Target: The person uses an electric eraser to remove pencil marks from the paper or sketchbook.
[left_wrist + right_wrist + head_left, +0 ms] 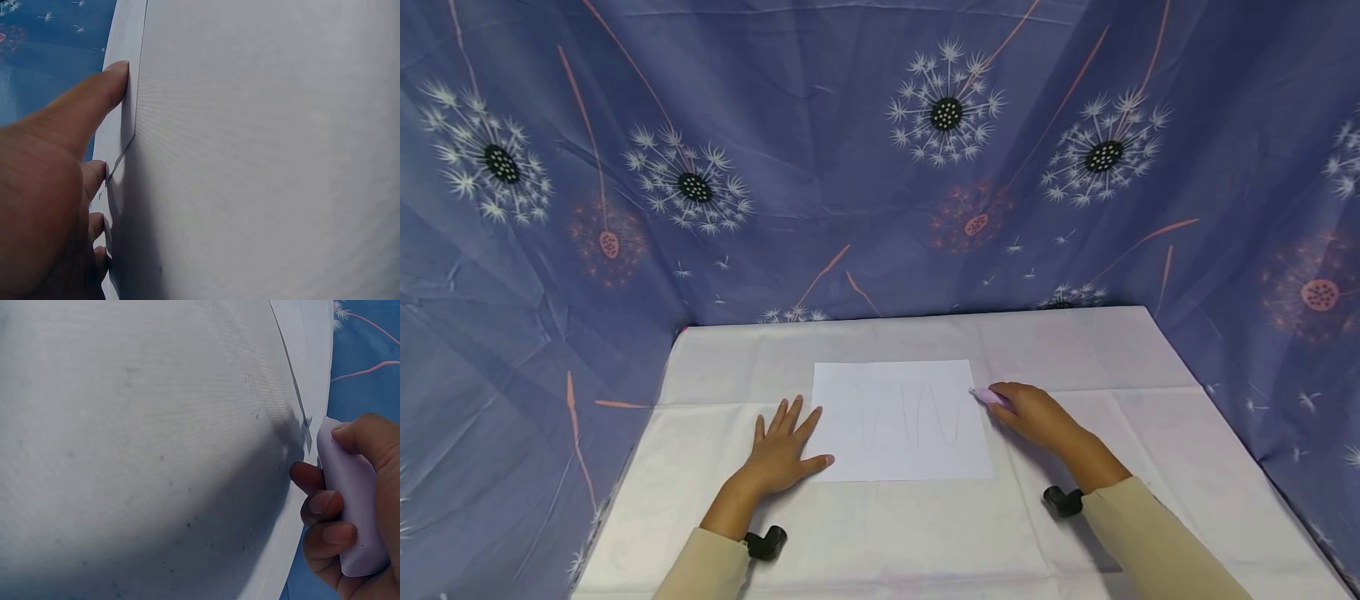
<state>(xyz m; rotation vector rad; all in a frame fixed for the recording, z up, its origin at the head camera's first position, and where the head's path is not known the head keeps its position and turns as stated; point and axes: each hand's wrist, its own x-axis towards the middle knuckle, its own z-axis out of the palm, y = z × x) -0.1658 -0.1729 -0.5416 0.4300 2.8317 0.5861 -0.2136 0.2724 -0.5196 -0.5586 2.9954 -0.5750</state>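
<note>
A white sheet of paper (842, 417) lies on the cloth-covered table, with a faint, wavy, thin line drawn across it. My left hand (781, 458) rests with spread fingers at its left edge, the thumb and fingertips on or close to the paper. In the left wrist view the thumb (103, 87) extends along the sheet's edge. My right hand (1037, 417) grips a lavender handheld tool (353, 506) with a thick body and a narrow pointed tip; its exact kind is unclear. That tip is at the paper's right edge, near the upper corner. Fingers curl round the body.
A white cloth (925, 533) with fold creases covers the table. Behind and at both sides hangs a blue curtain (820, 167) with dandelion prints. Each wrist wears a small black device, one on the left (766, 543) and one on the right (1063, 502).
</note>
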